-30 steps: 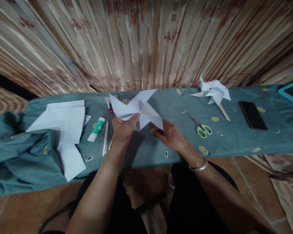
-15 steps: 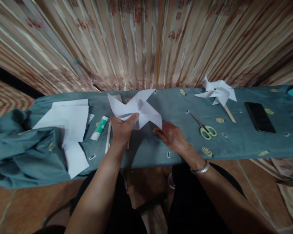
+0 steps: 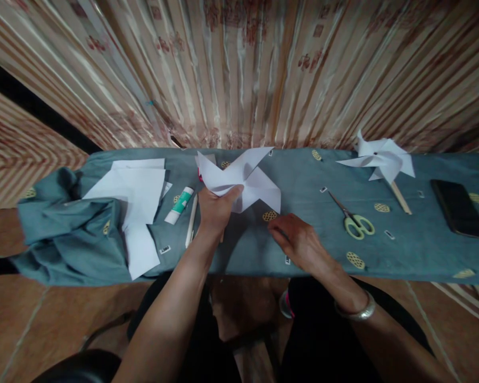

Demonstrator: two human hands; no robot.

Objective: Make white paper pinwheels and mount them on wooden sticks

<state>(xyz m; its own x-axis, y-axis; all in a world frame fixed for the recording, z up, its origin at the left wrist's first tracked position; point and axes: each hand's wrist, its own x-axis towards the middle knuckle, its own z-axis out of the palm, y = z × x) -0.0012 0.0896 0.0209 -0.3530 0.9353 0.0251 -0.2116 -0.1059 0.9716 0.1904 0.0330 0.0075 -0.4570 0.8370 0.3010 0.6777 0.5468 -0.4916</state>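
Observation:
A white paper pinwheel (image 3: 259, 186) is in my left hand (image 3: 215, 213), the thumb pressed near its centre. A bit of thin wooden stick (image 3: 222, 235) shows below it beside my wrist. My right hand (image 3: 297, 239) hovers over the cloth just to the right and nearer to me. Its fingers are curled together, and whatever they may hold is hidden. A glue stick (image 3: 179, 205) with a green label lies left of my left hand, and a white pen-like rod (image 3: 192, 219) lies between them.
Scissors (image 3: 354, 221) with light green handles lie to the right. Behind them rests another pinwheel (image 3: 383, 157) on a wooden stick, with a black phone (image 3: 459, 207) farther right. White paper sheets (image 3: 139, 197) lie at left on the green cloth (image 3: 239, 260). A curtain (image 3: 239, 80) hangs behind.
My right hand has drawn back slightly from the pinwheel, toward me. My left hand keeps its hold on the pinwheel. The whole view has shifted, so things appear farther right.

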